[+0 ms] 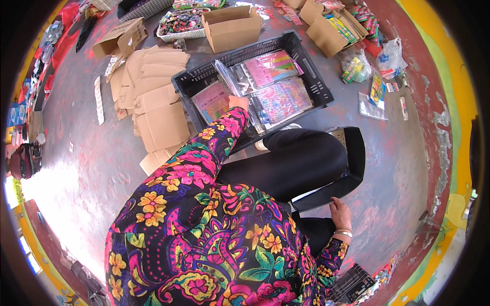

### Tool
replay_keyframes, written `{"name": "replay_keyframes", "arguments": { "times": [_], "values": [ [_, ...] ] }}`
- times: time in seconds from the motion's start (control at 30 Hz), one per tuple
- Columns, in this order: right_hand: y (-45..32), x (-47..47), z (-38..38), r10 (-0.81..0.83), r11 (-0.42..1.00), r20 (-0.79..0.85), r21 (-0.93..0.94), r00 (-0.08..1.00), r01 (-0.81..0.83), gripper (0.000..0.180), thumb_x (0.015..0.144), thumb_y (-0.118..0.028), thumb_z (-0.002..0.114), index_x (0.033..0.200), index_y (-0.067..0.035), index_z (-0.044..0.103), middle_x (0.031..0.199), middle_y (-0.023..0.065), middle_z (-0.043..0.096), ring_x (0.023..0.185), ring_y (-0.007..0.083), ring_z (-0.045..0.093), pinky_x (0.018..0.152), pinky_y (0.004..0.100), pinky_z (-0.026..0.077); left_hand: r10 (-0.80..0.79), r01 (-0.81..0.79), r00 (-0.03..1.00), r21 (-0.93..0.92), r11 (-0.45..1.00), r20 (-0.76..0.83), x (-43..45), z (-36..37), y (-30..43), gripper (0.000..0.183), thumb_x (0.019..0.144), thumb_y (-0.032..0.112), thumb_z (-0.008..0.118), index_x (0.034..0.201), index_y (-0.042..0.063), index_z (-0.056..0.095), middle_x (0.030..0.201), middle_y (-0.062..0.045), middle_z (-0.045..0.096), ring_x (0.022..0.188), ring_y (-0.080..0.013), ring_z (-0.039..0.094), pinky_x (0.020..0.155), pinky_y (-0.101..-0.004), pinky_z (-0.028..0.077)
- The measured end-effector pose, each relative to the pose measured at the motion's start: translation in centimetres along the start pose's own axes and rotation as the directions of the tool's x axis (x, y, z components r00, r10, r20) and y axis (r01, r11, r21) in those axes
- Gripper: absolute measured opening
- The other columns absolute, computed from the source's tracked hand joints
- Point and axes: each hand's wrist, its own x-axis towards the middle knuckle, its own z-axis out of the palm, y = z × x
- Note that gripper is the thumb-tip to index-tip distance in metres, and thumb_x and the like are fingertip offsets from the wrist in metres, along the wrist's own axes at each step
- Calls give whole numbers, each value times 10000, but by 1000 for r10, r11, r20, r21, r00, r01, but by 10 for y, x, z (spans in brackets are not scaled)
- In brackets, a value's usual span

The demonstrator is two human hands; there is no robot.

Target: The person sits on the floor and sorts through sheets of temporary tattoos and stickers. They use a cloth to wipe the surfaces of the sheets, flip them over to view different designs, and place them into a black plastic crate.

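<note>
A black plastic crate holds flat packets in clear wrapping: a pink one, one with a small colourful pattern and another pink one at the left. My left hand reaches into the crate, at the lower end of a row of upright packets; its fingers are hidden, so I cannot tell whether it grips them. My right hand, with bracelets at the wrist, hangs beside my leg near a black open container. Its fingers are bent and nothing shows in them.
Flattened cardboard lies left of the crate. Beyond stand an open cardboard box, a white basket of small items and a box of packets. Plastic bags lie at the right by the wall. Another black crate is behind me.
</note>
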Motion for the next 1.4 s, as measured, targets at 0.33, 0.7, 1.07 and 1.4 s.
{"name": "replay_keyframes", "arguments": {
  "times": [0.33, 0.7, 1.07, 1.4],
  "values": [
    [-3, 0, -2, -23, 1000, -5, -9, 1000, 23, 297, 802, -233, 528, 1056, -89, 582, 956, 178, 618, 908, 359, 571, 788, 416, 454, 247, -265, 962, 189, 946, 113, 45, 27, -37, 341, 756, 232, 462, 812, -54, 640, 854, -272, 613, 875, -389, 602, 774, -418, 488],
    [19, 9, 1, -64, 998, -57, 21, 996, 66, 284, 794, -233, 536, 1028, -83, 596, 926, 193, 615, 884, 368, 574, 774, 429, 458, 245, 424, 719, -690, 586, 650, 29, -119, -14, 335, 768, -55, 510, 1099, -59, 454, 987, -192, 558, 907, -324, 576, 818, -456, 471],
    [17, 23, -9, -31, 987, -169, 151, 985, 57, 302, 811, -221, 538, 1069, -73, 588, 964, 169, 621, 922, 321, 584, 794, 380, 454, 569, 372, 576, -808, 457, 587, -69, -217, 105, 311, 801, 42, 541, 1098, -37, 492, 977, -149, 601, 879, -267, 607, 820, -400, 497],
    [-104, 12, -65, -185, -281, -493, 855, 850, 436, 609, 895, -332, 510, 1352, -19, 256, 1215, 119, 487, 1073, 186, 494, 883, 285, 393, 576, 180, 15, -569, 802, 817, -188, -191, 139, 326, 766, 15, 607, 1086, 30, 550, 925, -40, 597, 842, -146, 582, 771, -295, 465]
  ]
}}
